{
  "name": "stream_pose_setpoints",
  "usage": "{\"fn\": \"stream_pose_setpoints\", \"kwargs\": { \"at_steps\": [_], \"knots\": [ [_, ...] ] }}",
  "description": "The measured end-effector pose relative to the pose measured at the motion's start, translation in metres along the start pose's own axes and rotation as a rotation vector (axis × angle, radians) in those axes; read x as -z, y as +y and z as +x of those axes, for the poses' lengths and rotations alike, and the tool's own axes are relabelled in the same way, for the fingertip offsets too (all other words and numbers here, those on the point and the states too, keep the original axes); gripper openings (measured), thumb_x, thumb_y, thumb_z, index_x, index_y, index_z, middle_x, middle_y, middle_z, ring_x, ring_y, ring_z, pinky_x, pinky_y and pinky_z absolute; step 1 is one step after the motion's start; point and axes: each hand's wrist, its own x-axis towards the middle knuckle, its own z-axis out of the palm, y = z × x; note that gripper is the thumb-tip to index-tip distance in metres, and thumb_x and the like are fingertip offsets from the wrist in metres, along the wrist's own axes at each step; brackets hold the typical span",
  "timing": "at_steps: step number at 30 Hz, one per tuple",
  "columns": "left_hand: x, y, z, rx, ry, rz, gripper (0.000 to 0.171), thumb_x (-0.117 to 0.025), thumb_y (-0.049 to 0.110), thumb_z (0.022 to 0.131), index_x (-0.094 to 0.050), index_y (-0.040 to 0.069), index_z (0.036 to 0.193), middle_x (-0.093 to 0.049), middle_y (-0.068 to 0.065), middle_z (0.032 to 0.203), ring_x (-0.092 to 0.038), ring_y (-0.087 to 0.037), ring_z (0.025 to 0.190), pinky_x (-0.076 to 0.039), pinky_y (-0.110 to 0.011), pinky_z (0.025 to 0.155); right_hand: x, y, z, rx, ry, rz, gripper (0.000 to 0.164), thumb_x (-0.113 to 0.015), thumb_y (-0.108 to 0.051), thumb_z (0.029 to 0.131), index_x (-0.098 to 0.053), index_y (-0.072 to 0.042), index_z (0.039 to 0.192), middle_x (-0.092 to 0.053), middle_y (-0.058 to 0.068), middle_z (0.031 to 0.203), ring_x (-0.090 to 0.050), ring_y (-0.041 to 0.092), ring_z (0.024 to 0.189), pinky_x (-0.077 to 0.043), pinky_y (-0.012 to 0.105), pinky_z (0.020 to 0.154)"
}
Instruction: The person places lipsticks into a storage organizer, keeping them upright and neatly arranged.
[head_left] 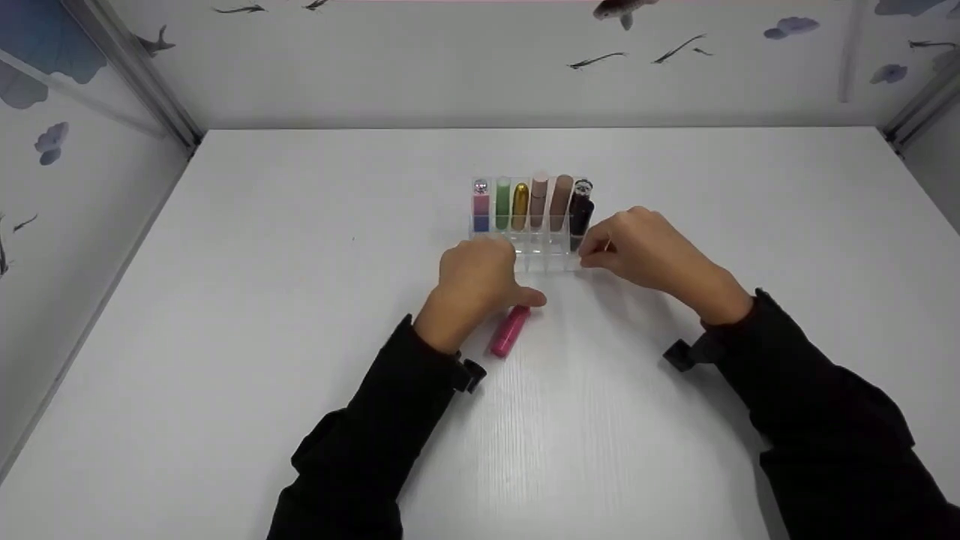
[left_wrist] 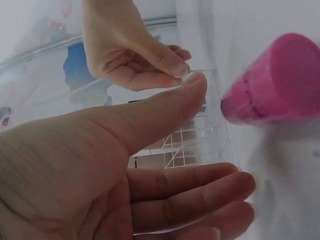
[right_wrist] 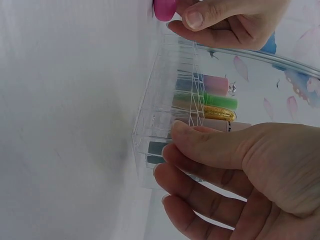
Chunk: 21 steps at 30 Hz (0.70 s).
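A clear plastic organizer with divided slots stands on the table, several cosmetic tubes upright in its back row. My left hand is at its front left, thumb spread from the fingers and nothing between them. Just below that thumb a pink tube lies on the table; in the left wrist view the pink tube is apart from the fingers. At the organizer's right end is my right hand, fingers loosely bent beside a black tube. No held thing shows in the right hand; its fingers partly hide the organizer.
Left of the black tube stand a pink-and-blue tube, a green tube, a gold tube and two brownish tubes. The white table ends at a patterned back wall.
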Motion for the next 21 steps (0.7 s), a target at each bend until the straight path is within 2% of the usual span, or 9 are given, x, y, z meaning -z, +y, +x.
{"fn": "stream_pose_setpoints", "kwargs": {
  "at_steps": [7,16,21],
  "knots": [
    [-0.0093,0.0013,0.0020,-0.023,-0.065,-0.020,0.048,-0.075,0.056,0.069,-0.051,0.015,0.061,-0.042,0.003,0.061,-0.049,-0.017,0.066,-0.036,-0.030,0.052,-0.0013,0.0001,0.0009,-0.001,-0.001,-0.003,0.005,-0.073,-0.009,0.080,-0.076,-0.013,0.081,-0.071,-0.003,0.074,-0.056,0.008,0.061,-0.043,0.025,0.057],
    [-0.0060,-0.0031,0.0040,-0.024,-0.151,-0.020,0.051,-0.075,0.062,0.065,-0.055,0.015,0.065,-0.049,0.002,0.064,-0.052,-0.017,0.068,-0.039,-0.031,0.054,-0.0006,-0.0006,0.0004,-0.012,-0.013,-0.014,0.005,-0.074,-0.011,0.080,-0.076,-0.015,0.082,-0.071,-0.003,0.075,-0.056,0.008,0.061,-0.044,0.025,0.057],
    [-0.0050,-0.0037,0.0051,-0.044,-0.186,-0.019,0.047,-0.078,0.056,0.065,-0.055,0.015,0.066,-0.052,0.002,0.062,-0.055,-0.018,0.068,-0.039,-0.030,0.052,-0.0003,-0.0014,0.0005,-0.020,-0.014,-0.010,0.005,-0.074,-0.011,0.080,-0.076,-0.016,0.081,-0.072,-0.003,0.076,-0.056,0.008,0.061,-0.044,0.026,0.057]
  ]
}}
